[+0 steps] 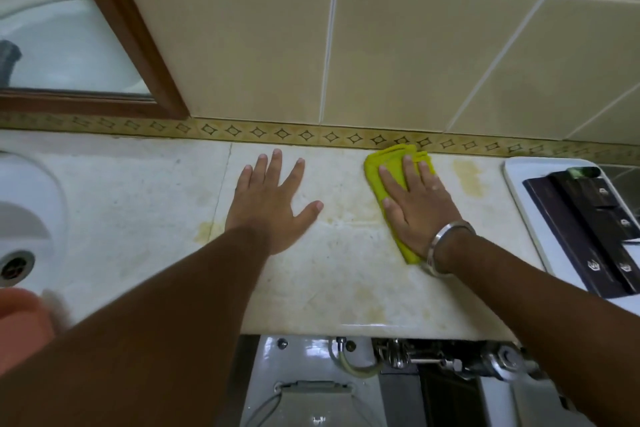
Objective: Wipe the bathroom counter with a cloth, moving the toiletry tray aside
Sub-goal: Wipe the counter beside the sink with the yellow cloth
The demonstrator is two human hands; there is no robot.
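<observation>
A yellow-green cloth (381, 166) lies on the pale marble counter (346, 270) near the back wall. My right hand (419, 204) presses flat on it, fingers together, a metal bangle at the wrist. My left hand (272, 201) rests flat on the bare counter to the left of the cloth, fingers spread, holding nothing. The white toiletry tray (519, 191) sits at the counter's right end, to the right of the cloth, and carries dark boxed toiletries (588, 229). Yellowish stains mark the counter between the cloth and the tray.
A white sink basin (31, 218) with a metal drain is set into the counter's left end. A wood-framed mirror (114, 21) hangs on the beige tiled wall. Below the front edge are pipes, a hose and a toilet cistern (311, 388). An orange object (20, 326) sits at the lower left.
</observation>
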